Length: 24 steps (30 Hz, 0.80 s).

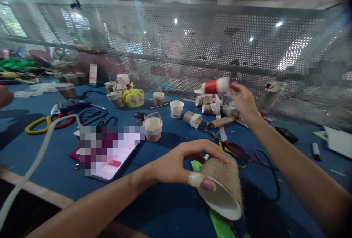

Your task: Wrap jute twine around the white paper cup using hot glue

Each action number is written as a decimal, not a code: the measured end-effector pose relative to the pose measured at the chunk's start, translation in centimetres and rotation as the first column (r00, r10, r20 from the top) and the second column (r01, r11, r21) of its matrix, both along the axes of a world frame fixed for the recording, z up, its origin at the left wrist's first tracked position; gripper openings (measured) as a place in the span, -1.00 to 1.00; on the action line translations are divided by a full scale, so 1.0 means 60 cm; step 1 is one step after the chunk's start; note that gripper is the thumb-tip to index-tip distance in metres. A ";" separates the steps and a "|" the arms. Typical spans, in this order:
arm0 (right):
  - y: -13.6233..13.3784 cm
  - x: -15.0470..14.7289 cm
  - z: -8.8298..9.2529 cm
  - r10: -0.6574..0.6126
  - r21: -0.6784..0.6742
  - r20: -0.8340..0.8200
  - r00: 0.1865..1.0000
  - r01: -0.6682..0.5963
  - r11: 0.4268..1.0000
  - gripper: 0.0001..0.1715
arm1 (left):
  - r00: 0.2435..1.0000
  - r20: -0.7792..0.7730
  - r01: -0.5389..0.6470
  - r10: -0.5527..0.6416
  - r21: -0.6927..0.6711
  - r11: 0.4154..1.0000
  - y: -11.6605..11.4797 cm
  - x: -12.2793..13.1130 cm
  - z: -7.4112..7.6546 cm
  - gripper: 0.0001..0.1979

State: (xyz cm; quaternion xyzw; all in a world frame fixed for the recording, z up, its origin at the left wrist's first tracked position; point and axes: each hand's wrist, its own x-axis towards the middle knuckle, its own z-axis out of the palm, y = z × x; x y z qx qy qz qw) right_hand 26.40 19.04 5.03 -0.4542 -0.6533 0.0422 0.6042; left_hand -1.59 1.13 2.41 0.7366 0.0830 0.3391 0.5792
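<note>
My left hand (194, 163) is closed around a twine-wrapped paper cup (227, 172) tipped on its side, its white mouth facing down toward me. The thumb, with a bandage on it, lies at the rim, and the fingers rest over the twine. Farther off, my right hand (243, 102) is raised over the table, its fingertips at the end of a red-and-white paper cup (216, 85) held sideways and slightly blurred. Beneath the left hand's cup lies a green strip (220, 223). Below the right hand are a roll of twine (222, 121) and a wrapped cup with lace (192, 119).
A phone (110, 168) lies left of my left hand. Small handled baskets (153, 127), a plain white cup (176, 109) and a yellow netted pumpkin shape (133, 96) stand behind. Red-handled scissors (238, 152) and yellow-and-red scissors (38, 125) lie on the blue table. Another person's hand (4, 96) shows far left.
</note>
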 end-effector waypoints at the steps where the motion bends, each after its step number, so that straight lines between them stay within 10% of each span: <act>1: -0.009 -0.006 0.002 0.019 -0.034 0.051 0.999 -0.017 0.999 -0.66 | 0.999 -0.005 -0.032 0.032 0.005 0.999 0.000 0.000 0.000 -0.52; 14: -0.297 -0.004 -0.065 0.312 -0.375 0.420 0.852 -0.150 0.915 -0.86 | 0.920 -0.080 -0.385 0.385 0.016 0.923 0.018 -0.001 -0.012 -0.57; 24: -0.374 0.020 -0.109 0.609 -0.543 0.551 0.571 -0.309 0.781 -0.75 | 0.904 -0.125 -0.405 0.410 0.060 0.912 0.024 0.000 -0.013 -0.57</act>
